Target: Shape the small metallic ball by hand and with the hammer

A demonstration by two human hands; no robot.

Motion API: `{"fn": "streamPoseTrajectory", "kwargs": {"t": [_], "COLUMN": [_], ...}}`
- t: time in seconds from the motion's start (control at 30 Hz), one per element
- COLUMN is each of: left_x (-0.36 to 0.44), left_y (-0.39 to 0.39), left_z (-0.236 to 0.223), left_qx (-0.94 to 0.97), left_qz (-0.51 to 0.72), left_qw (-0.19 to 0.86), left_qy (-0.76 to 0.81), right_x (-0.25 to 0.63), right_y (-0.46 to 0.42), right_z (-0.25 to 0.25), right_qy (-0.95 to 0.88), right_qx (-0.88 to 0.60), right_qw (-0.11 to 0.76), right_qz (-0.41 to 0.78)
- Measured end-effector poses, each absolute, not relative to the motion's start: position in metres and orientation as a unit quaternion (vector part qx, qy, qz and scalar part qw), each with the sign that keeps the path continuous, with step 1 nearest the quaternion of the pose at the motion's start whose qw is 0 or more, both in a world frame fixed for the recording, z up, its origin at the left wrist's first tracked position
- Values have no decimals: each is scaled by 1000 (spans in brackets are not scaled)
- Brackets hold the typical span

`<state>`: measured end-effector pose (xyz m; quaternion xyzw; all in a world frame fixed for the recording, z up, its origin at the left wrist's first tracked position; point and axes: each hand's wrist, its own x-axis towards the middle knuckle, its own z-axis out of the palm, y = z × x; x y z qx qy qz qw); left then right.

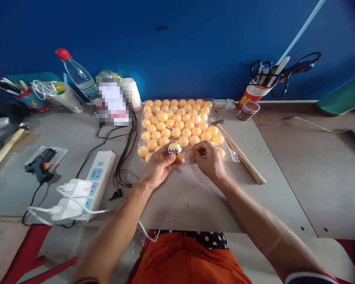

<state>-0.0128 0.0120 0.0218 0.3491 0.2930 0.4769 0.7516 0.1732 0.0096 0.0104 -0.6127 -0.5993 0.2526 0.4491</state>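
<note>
Near the front of the balls, my left hand [157, 169] is closed round a small pale-orange ball with shiny silver beads [174, 149] along its side. Just right of it, my right hand [208, 159] pinches with thumb and forefinger; whatever is between the fingertips is too fine to make out. Beyond both hands, rows of orange balls [179, 125] lie in clear plastic wrap on the grey table. A hammer [241, 154] with a wooden handle rests to the right of the balls.
On the left are a power strip [102, 167] with white chargers, a black glue gun [41, 162], cables and a tilted bottle [79, 77]. A pixelated phone-like screen [114, 102] stands at the back. At back right are a red cup of tools [256, 94] and a brown cup [247, 111].
</note>
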Motion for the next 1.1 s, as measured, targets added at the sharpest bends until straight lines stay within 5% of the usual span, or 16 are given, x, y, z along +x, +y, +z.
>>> {"fn": "streamPoseTrajectory", "kwargs": {"t": [0.33, 0.9, 1.1], "left_x": [-9, -12, -14], "left_y": [11, 10, 11], "left_z": [27, 24, 21], "left_qx": [358, 279, 293], "left_qz": [455, 447, 425], "left_qw": [755, 809, 822], "left_qy": [307, 261, 240], "right_x": [175, 171, 168], "right_y": [9, 8, 4], "right_z": [12, 23, 22], "right_qy": [-652, -459, -474], "right_qx": [-547, -450, -411], "right_qw": [464, 529, 523], "right_qz": [246, 553, 577]}}
